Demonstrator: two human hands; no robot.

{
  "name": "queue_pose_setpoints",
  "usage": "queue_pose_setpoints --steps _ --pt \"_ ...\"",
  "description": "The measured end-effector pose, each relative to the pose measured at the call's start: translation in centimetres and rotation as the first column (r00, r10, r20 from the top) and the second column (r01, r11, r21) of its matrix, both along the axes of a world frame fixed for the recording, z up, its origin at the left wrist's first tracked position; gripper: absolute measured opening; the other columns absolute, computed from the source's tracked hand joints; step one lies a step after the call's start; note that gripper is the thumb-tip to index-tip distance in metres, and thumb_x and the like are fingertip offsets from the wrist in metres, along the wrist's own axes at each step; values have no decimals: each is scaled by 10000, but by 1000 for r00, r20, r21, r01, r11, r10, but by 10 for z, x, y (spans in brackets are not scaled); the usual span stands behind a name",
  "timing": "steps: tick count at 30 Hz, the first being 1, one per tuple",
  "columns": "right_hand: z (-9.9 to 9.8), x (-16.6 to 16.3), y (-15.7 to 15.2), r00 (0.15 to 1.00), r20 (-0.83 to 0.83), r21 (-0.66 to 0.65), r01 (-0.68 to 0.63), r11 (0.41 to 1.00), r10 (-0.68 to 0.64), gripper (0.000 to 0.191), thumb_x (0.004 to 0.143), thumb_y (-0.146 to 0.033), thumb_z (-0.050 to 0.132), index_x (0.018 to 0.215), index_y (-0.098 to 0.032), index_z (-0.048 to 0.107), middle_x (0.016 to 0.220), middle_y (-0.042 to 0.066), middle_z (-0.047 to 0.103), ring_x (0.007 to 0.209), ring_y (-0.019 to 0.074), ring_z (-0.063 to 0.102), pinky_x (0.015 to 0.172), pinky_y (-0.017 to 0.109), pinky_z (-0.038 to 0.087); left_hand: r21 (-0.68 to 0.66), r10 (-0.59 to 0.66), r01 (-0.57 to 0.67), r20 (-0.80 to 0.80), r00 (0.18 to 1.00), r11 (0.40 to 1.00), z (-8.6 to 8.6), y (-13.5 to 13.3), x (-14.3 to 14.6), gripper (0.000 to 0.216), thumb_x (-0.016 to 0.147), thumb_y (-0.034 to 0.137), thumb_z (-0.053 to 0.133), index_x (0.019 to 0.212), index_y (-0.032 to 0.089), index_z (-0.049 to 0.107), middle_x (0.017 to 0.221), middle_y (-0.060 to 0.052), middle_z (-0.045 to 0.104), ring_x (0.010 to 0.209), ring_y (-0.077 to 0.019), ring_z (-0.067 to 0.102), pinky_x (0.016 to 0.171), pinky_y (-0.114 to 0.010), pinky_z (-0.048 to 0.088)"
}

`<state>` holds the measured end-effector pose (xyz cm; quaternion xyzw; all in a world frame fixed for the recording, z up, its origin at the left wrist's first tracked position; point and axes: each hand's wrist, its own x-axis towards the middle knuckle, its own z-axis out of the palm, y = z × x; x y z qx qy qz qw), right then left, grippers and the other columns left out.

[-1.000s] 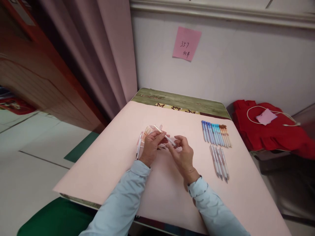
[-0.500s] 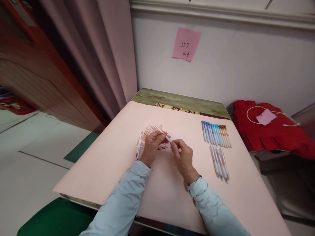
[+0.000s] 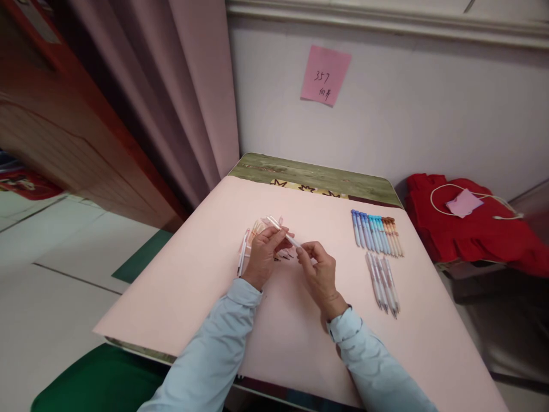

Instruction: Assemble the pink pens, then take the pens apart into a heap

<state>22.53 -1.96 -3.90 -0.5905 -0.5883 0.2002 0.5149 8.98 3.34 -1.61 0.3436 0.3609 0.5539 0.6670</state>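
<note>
Above the middle of the table, my left hand pinches the barrel of a white pen, which slants down to the right. The fingers of my right hand are closed on the pen's lower right end and hide its tip. Behind and beside my left hand lies a loose pile of pens in pale pink, orange and white, partly covered by the hand. One white pen with a dark tip lies at the pile's left edge.
On the right, several blue, turquoise and brown-topped pens lie in a row. Below them is a group of whitish pens. A pink sheet covers the table. Red cloth with a white cord lies beyond the right edge; a green stool stands front left.
The pen has shifted slightly in my fingers, with more of its white barrel showing between the two hands. Both hands stay in nearly the same place.
</note>
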Motion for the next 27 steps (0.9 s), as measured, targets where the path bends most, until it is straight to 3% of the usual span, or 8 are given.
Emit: queue_pose_setpoints --steps 4,14,17,21,23,27 --pt "-3 2 -1 999 1 -46 -39 998 39 272 978 -431 512 865 -223 648 637 -17 656 598 140 605 628 242 453 -6 -7 8 17 1000 1000 -1 0 0 267 732 380 803 802 137 715 798 -43 710 697 -117 626 707 -249 517" --pt "-1 2 -1 999 23 -48 -33 998 34 279 966 -437 516 875 -218 662 653 -12 666 593 134 602 613 232 437 9 -18 18 -9 1000 1000 -2 1 -1 271 739 391 795 799 140 711 805 -46 713 699 -125 629 712 -259 511" --pt "2 1 -1 995 -73 -68 -69 995 64 316 954 -483 529 950 -209 685 686 -7 667 606 133 602 609 233 439 10 -18 19 -31 999 1000 -4 1 0 285 732 394 799 832 140 717 820 -54 724 722 -136 647 736 -268 512" --pt "4 2 1 967 -229 -180 -154 971 111 494 980 -555 429 738 -192 661 516 -33 530 497 117 506 546 235 399 31 -68 70 -53 996 997 -6 0 0 316 755 400 781 926 142 720 890 -78 746 739 -155 672 768 -300 519" --pt "3 2 3 932 -342 -260 -215 941 119 539 965 -605 420 737 -185 668 463 -48 463 434 109 433 479 234 347 22 -92 93 -53 994 995 -6 -1 -1 331 761 412 772 947 144 716 933 -93 751 736 -162 675 745 -305 518" --pt "-3 0 7 834 -541 -291 -303 907 104 558 920 -653 472 734 -169 679 498 -22 523 441 116 458 470 238 371 9 -66 67 -100 993 998 -5 -2 0 335 743 429 779 903 139 725 914 -97 756 688 -150 654 676 -280 491"
